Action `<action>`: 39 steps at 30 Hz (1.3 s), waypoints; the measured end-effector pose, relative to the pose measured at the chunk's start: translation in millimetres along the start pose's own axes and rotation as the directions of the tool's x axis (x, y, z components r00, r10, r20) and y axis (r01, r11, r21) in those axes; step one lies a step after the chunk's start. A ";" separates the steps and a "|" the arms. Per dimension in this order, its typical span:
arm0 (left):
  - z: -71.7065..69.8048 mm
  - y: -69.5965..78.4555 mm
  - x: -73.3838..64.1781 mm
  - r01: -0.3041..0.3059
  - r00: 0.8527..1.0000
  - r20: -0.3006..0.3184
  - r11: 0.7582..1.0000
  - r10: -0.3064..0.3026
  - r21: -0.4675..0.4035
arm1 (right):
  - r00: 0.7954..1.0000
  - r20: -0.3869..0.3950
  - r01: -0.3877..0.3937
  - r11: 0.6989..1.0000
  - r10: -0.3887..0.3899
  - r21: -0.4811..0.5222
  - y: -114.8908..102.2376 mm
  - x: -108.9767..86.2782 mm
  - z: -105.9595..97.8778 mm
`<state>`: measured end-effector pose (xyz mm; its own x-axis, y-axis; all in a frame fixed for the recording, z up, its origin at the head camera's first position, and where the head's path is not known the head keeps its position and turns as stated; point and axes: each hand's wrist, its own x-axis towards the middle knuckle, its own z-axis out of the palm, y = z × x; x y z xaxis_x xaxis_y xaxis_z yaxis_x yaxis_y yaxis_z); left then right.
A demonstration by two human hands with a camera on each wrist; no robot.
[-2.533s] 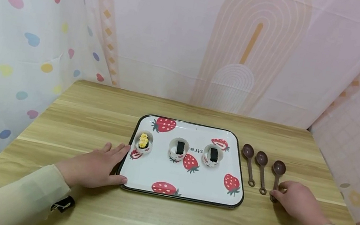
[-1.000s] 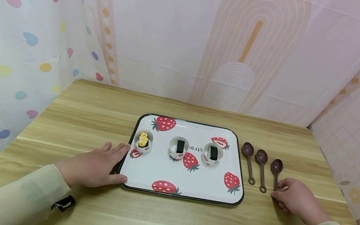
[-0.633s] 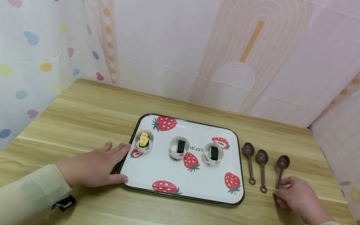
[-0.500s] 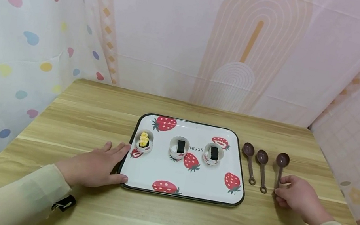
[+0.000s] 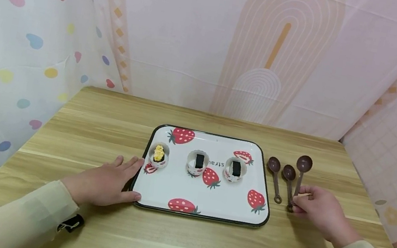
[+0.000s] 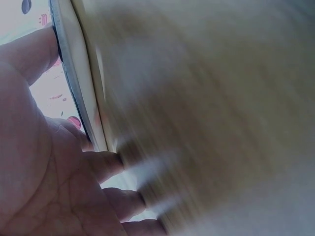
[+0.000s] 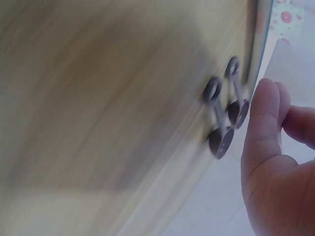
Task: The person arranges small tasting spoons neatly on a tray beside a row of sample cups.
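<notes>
I see R hand point(image 5: 320, 211) pinching a brown spoon point(image 5: 303, 165) by its lower handle (best hold, prob. light & stiff), L hand point(image 5: 104, 183) spread, touching tray point(image 5: 167, 186).

The left grip point(image 5: 104, 184) rests, thumb point(image 5: 130, 196) spread from fingers point(image 5: 132, 165), while the right grip point(image 5: 322, 211) pinches.
</notes>
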<state>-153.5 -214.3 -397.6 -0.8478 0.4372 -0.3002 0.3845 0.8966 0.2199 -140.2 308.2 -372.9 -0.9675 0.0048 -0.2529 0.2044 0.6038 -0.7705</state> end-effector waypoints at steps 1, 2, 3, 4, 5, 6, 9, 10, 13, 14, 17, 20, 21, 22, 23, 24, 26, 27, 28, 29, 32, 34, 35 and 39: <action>-0.1 0.1 0.0 -0.001 1.000 0.000 1.000 0.001 0.002 | 1.000 0.006 0.006 1.000 -0.006 0.018 -2.1 -0.5 2.0; -0.2 0.2 0.2 0.000 1.000 0.001 1.000 0.000 0.002 | 1.000 0.014 0.008 0.999 -0.009 0.039 -4.3 -1.0 4.0; -0.4 0.3 0.3 0.003 1.000 0.002 1.000 -0.003 0.002 | 1.000 0.022 0.013 0.998 -0.014 0.060 -6.4 -1.3 6.0; -0.7 0.4 0.3 0.006 1.000 0.004 1.000 -0.006 0.000 | 0.999 0.030 0.019 0.997 -0.021 0.075 -8.5 -1.6 7.7; -0.7 0.6 0.4 0.006 1.000 0.005 1.000 -0.006 0.000 | 0.999 0.040 0.023 0.995 -0.027 0.094 -10.6 -1.7 9.4; -0.9 0.8 0.4 0.007 1.000 0.004 1.000 -0.007 -0.001 | 0.998 0.048 0.027 0.993 -0.033 0.111 -12.5 -1.6 11.0; -1.9 1.6 -0.2 0.007 1.000 0.006 1.000 -0.006 -0.002 | 0.996 0.071 0.034 0.987 -0.046 0.159 -17.6 -0.7 16.4; -2.2 1.8 -0.3 0.006 1.000 0.006 1.000 -0.006 -0.003 | 0.996 0.076 0.032 0.985 -0.046 0.172 -19.5 -0.5 18.6; -2.8 1.7 -0.8 0.004 1.000 0.008 1.000 -0.004 0.001 | 0.995 0.090 0.033 0.981 -0.051 0.193 -25.8 -0.3 26.3; -2.9 1.9 -1.0 0.006 1.000 0.009 1.000 -0.006 0.000 | 0.995 0.092 0.031 0.981 -0.050 0.190 -28.4 -0.1 29.3; -3.0 2.0 -1.3 0.009 1.000 0.009 1.000 -0.009 0.000 | 0.993 0.103 0.030 0.980 -0.051 0.195 -36.0 -0.4 37.6; -3.6 3.0 -1.8 0.012 1.000 0.008 1.000 -0.012 0.000 | 0.992 0.115 0.034 0.979 -0.058 0.201 -42.9 0.4 46.8; -3.5 3.2 -1.7 0.011 1.000 0.006 1.000 -0.011 0.002 | 0.991 0.120 0.034 0.977 -0.060 0.209 -45.3 0.6 49.8; -3.4 3.3 -1.6 0.015 1.000 0.008 1.000 -0.015 -0.001 | 0.990 0.127 0.038 0.976 -0.067 0.215 -47.3 1.0 52.7; -3.6 3.5 -1.6 0.016 1.000 0.007 1.000 -0.016 -0.002 | 0.989 0.134 0.036 0.974 -0.067 0.226 -49.4 1.6 55.9; -3.8 3.5 -1.6 0.018 1.000 0.007 1.000 -0.018 -0.003 | 0.987 0.141 0.037 0.971 -0.072 0.235 -51.3 2.2 58.9; -3.2 3.3 -0.9 0.015 1.000 0.008 1.000 -0.015 -0.004 | 0.986 0.150 0.035 0.968 -0.074 0.248 -55.0 3.2 64.4; -3.3 3.3 -0.8 0.015 1.000 0.008 1.000 -0.015 -0.005 | 0.985 0.152 0.035 0.968 -0.075 0.249 -56.7 3.8 66.9; -3.3 3.1 -0.6 0.018 1.000 0.009 1.000 -0.018 -0.006 | 0.985 0.155 0.039 0.968 -0.080 0.247 -58.0 4.4 69.5; -3.3 3.2 -0.6 0.016 1.000 0.009 1.000 -0.016 -0.005 | 0.985 0.154 0.038 0.969 -0.077 0.244 -59.7 4.8 71.7; -2.9 3.8 -0.6 0.009 1.000 0.007 1.000 -0.009 -0.005 | 0.988 0.142 0.033 0.974 -0.067 0.224 -64.3 6.3 77.7; -2.6 4.1 -0.8 0.005 1.000 0.004 1.000 -0.005 -0.004 | 0.988 0.138 0.033 0.976 -0.064 0.216 -67.5 7.3 81.3; -2.6 4.2 -0.9 0.002 1.000 0.002 1.000 -0.002 -0.002 | 0.988 0.138 0.032 0.976 -0.063 0.215 -69.2 7.8 83.1; -2.4 3.6 -1.1 0.008 1.000 0.002 1.000 -0.008 -0.002 | 0.988 0.143 0.033 0.977 -0.064 0.213 -76.3 10.9 91.2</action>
<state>-152.0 -211.8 -394.2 -0.8502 0.4297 -0.3041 0.3766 0.9001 0.2190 -152.8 189.5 -370.2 -0.9475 -0.1477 -0.2838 0.1996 0.4205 -0.8851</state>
